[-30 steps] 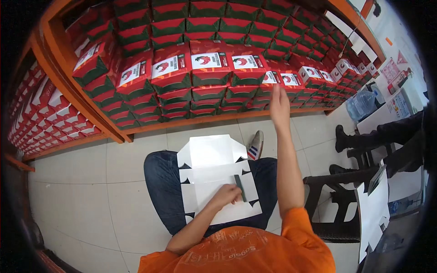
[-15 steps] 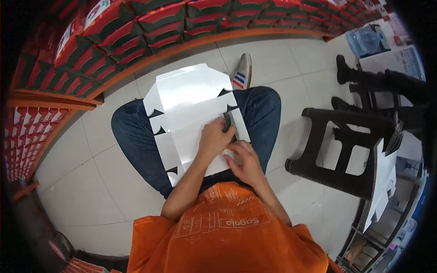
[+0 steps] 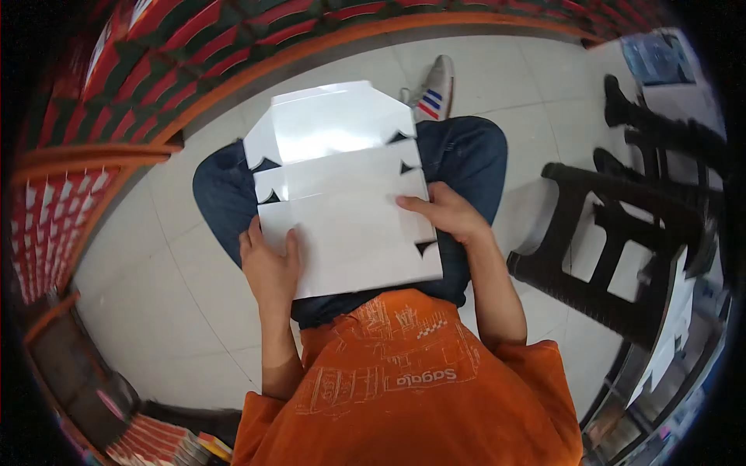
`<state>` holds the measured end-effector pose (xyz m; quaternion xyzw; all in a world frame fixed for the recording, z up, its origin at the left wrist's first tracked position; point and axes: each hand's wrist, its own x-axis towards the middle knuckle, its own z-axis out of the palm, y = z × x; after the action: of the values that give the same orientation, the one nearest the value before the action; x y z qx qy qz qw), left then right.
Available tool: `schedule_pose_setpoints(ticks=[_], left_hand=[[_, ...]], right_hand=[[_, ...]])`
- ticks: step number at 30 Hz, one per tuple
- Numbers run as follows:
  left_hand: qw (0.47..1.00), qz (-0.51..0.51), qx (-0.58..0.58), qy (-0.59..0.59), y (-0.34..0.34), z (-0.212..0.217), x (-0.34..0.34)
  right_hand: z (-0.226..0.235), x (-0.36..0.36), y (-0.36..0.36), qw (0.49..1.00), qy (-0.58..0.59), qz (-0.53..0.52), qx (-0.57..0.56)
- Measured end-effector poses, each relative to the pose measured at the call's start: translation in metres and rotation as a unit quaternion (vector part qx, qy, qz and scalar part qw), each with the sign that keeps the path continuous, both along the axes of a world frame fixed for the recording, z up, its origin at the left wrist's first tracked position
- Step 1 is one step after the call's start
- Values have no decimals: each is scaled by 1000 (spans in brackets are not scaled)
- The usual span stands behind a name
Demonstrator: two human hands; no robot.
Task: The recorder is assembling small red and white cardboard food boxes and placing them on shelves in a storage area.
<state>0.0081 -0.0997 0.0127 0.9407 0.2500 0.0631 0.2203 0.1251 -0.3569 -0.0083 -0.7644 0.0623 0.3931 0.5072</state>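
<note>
A white, glossy flat cardboard box blank (image 3: 342, 225) lies unfolded across my thighs. It has notched corners and crease lines, and its far panel tapers. My left hand (image 3: 270, 260) is at its left edge, with the thumb on the top face and the fingers along the side. At the right edge, my right hand (image 3: 452, 213) grips the blank, the thumb lying on top and the other fingers mostly hidden beneath.
Red and dark green boxes (image 3: 179, 70) are stacked on orange-edged shelves ahead and to the left. A dark plastic stool (image 3: 614, 272) stands on my right with white cardboard sheets (image 3: 660, 334) beside it. Another person's legs (image 3: 653, 116) are farther off, near a clear water container (image 3: 657, 58).
My hands have parted from the blank's right side. The left has moved to the left edge and the right now holds the right edge. The right side flaps, raised before, now lie flatter.
</note>
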Motion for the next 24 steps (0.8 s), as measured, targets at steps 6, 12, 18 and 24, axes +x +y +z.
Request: schedule_pose_setpoints(ticks=[6, 12, 18, 24], left_hand=[[882, 50, -464, 63, 36, -2, -16], [510, 71, -857, 31, 62, -60, -59], [934, 41, -331, 131, -24, -15, 23], [949, -169, -96, 248, -26, -14, 28]], right_hand=[[-21, 13, 9, 861, 326, -227, 317], [-39, -27, 90, 984, -154, -36, -78], [-29, -27, 37, 989, 15, -103, 103], [-14, -36, -8, 931, 158, -272, 182]])
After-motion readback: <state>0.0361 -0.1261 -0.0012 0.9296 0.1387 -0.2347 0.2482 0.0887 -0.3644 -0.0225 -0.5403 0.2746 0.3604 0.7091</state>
